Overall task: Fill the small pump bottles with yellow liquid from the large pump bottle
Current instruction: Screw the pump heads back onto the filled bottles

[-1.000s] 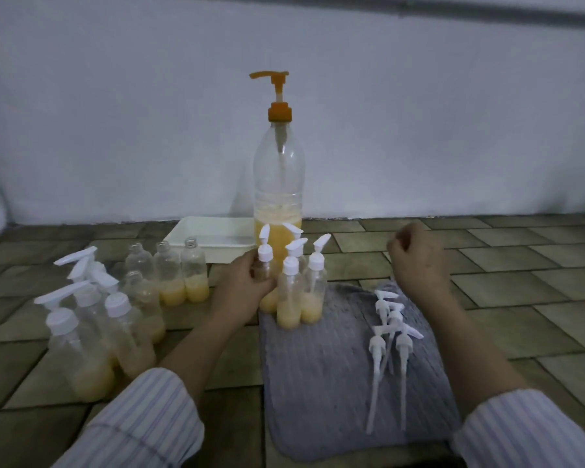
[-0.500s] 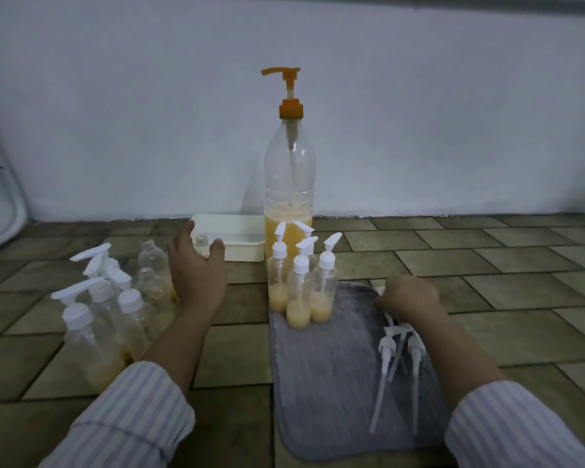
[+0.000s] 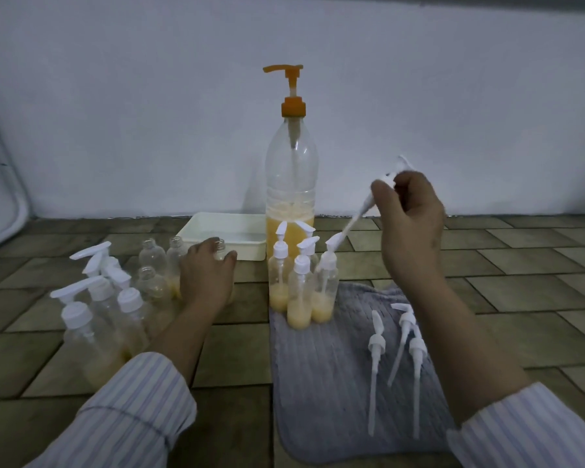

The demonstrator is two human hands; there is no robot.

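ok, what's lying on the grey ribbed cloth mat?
On the grey ribbed cloth mat: three loose white pump heads and a cluster of capped clear bottles with yellow liquid. The person's right forearm covers the mat's right edge.

No readable text is showing anywhere. The large pump bottle (image 3: 291, 184) is carrying no label, the small pump bottles (image 3: 299, 292) are showing no print or numbers, and the white tray (image 3: 230, 236) is bearing no brand or sign.

large pump bottle (image 3: 291, 184) upright, third full; small pump bottles (image 3: 299, 292) capped.
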